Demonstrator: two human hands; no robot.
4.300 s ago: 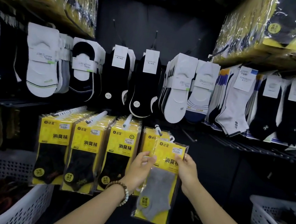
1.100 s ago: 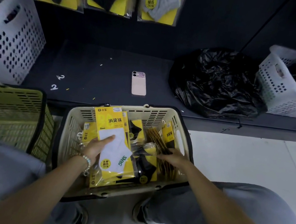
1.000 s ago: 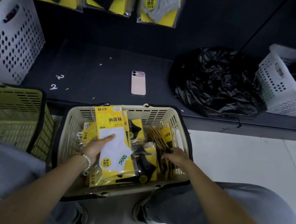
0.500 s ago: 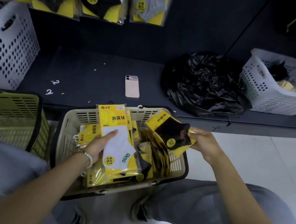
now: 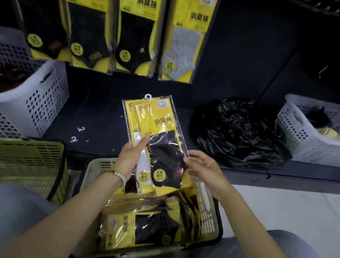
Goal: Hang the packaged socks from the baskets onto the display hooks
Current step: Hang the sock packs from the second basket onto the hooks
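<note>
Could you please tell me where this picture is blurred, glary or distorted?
Head view: the hanging sock packs at upper left are smeared by blur; the held sock packs are sharper, their print legible; glare streaks the plastic of the packs in the beige basket; the wide lens bends the white basket at left.

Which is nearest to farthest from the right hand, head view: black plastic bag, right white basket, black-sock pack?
1. black-sock pack, at the right hand's fingertips.
2. black plastic bag, on the shelf, right.
3. right white basket, far right.
</note>
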